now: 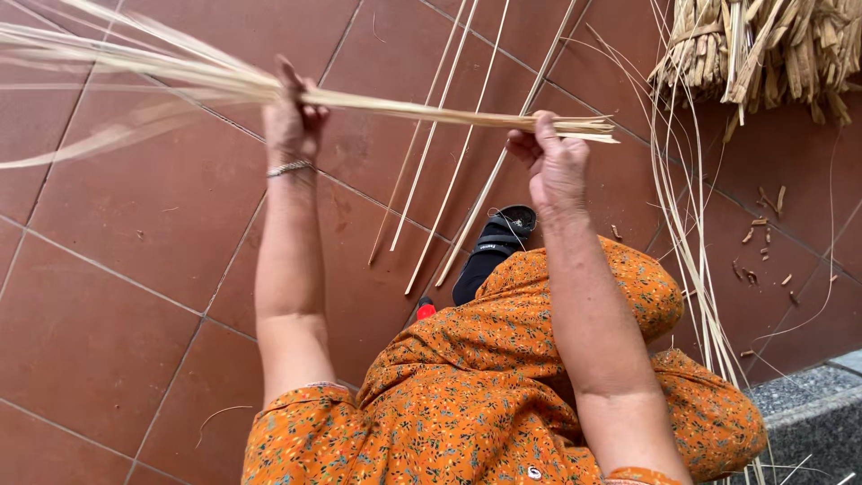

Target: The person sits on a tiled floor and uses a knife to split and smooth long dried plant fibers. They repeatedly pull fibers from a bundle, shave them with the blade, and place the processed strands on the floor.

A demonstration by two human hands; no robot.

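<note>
Both hands, left hand (292,121) and right hand (555,162), fingers clamped on a gathered strip bundle (431,112); 4 loose strips (449,153) lie ungathered on the floor (117,296).

Thin, pale, dry bamboo strips (404,106) are looking smooth and faintly glossy. The floor (117,269) of reddish-brown tiles is showing a matt, slightly dusty finish. A metal bracelet (288,168) is glinting. The orange floral dress (503,395) is appearing as soft, matt cloth. A rough fibrous bundle (763,49) is lying dry.

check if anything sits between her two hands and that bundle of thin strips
Nothing visible does: the left hand and the right hand both grip the bundle of strips directly, held above the tiled floor.
</note>
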